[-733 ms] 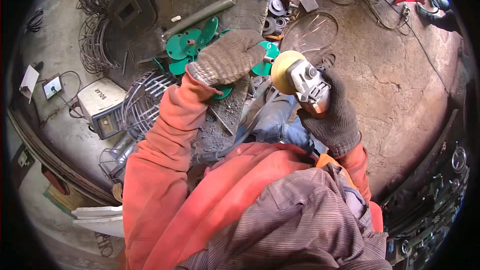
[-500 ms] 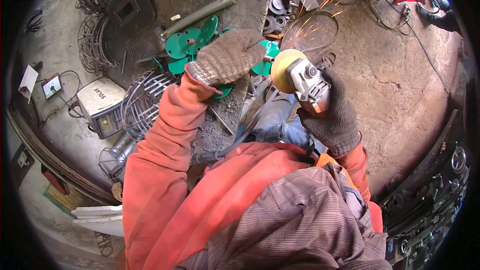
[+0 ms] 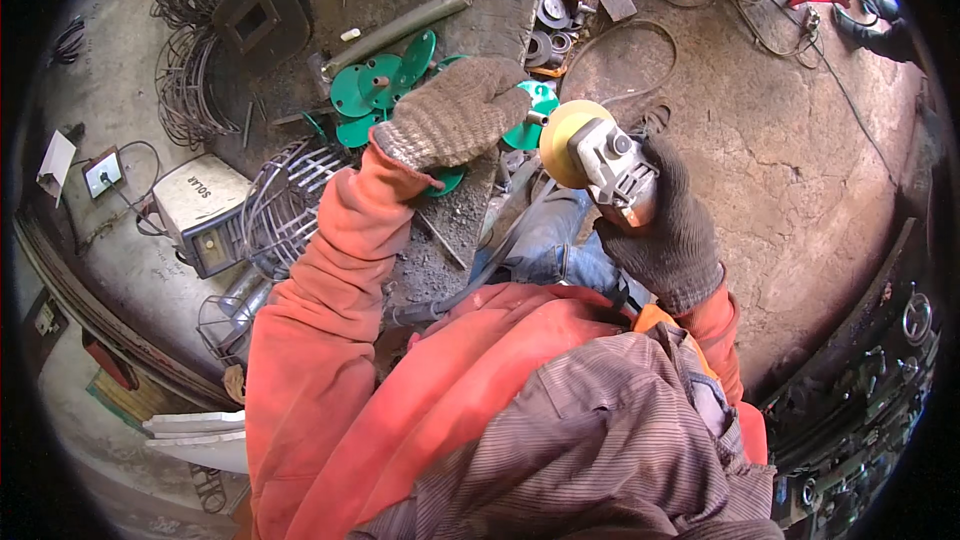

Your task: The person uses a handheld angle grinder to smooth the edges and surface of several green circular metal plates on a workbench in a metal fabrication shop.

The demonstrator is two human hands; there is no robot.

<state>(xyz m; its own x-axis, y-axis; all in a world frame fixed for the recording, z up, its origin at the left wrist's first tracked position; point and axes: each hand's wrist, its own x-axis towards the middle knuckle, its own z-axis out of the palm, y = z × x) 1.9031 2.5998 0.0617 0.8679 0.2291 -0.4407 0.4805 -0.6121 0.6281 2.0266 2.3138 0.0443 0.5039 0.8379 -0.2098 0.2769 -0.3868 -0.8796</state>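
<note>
My gloved left hand (image 3: 460, 112) is closed around a green metal disc (image 3: 519, 136) that has a short metal tube standing out of it. Just to the right, my gloved right hand (image 3: 668, 230) grips an angle grinder (image 3: 610, 162) by its body. The grinder's yellowish disc (image 3: 572, 143) faces the tube's end, very close to it; whether they touch I cannot tell. Behind my left hand, more green discs with tubes (image 3: 367, 88) lie in a cluster on the worktop (image 3: 420, 265), partly hidden by the glove.
A metal pipe (image 3: 410, 30) lies beyond the green discs. At left are wire coils (image 3: 190, 90), a dark plate with a square hole (image 3: 257, 22) and a boxy white machine (image 3: 205, 202). Cables (image 3: 850, 100) and a metal block (image 3: 618, 5) lie on the floor at right.
The spray of orange sparks beyond the grinder has stopped. The grinder has shifted very slightly left; my left hand stays in place on the green disc.
</note>
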